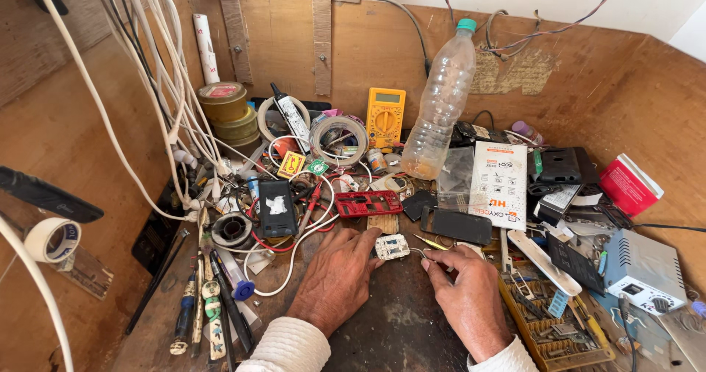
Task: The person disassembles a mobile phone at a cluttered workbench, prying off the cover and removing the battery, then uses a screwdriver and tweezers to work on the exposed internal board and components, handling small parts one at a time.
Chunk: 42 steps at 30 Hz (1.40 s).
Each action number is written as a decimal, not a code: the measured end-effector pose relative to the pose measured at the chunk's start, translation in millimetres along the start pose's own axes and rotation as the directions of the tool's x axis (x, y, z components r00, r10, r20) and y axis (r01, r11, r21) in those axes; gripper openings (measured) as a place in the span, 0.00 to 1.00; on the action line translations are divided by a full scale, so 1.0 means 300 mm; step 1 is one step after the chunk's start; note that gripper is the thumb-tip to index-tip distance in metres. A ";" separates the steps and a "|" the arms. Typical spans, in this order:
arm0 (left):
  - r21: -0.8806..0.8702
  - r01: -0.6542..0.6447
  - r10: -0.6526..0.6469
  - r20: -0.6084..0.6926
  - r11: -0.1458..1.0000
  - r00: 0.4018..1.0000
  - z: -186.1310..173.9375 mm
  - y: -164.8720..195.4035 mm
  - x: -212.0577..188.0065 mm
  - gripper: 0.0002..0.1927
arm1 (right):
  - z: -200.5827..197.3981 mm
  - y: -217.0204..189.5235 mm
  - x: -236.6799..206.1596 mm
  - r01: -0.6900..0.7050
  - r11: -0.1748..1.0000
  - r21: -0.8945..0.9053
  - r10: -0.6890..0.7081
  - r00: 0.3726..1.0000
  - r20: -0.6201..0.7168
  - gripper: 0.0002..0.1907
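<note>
A yellow multimeter (385, 114) with a small grey screen leans against the back wall. Right of the bottle lies a white printed packet (498, 175) with red and black marks. A red box (629, 185) with a white edge sits far right. A small yellow label (291, 164) and a green one (318, 167) lie among the wires.

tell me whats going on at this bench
A person sits at a cluttered wooden workbench. The left hand steadies a small white circuit board, and the right hand holds tweezers with their tips at the board's edge. Around them lie a yellow multimeter, a plastic bottle, a red phone frame, tape rolls, cables and screwdrivers.
</note>
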<state>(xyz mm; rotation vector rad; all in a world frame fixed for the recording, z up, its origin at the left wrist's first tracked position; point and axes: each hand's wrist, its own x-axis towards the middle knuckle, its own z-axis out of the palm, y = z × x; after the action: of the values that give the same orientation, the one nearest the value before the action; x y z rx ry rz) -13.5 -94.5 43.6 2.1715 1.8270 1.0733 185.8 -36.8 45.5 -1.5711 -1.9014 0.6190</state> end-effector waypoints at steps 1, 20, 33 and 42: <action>0.001 0.003 -0.003 0.002 1.000 1.000 0.000 0.000 0.000 0.22 | 0.001 0.002 0.001 0.002 1.000 0.004 -0.002 1.000 -0.005 0.12; 0.007 0.013 -0.013 0.016 1.000 1.000 0.000 -0.001 0.001 0.21 | -0.006 0.000 -0.005 0.007 1.000 -0.025 -0.007 1.000 -0.010 0.13; 0.015 -0.001 0.001 0.001 1.000 1.000 0.001 -0.001 -0.002 0.21 | -0.003 0.004 -0.007 0.015 0.999 -0.040 -0.016 1.000 -0.021 0.15; 0.026 0.043 -0.045 0.053 0.999 0.998 -0.003 0.003 0.002 0.22 | -0.005 0.003 -0.012 0.019 1.000 -0.022 -0.018 1.000 0.013 0.12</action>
<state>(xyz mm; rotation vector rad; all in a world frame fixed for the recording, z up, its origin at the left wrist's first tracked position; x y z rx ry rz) -13.3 -94.4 44.8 2.1416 1.8659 0.9789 187.8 -40.1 45.4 -1.5649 -1.9360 0.6032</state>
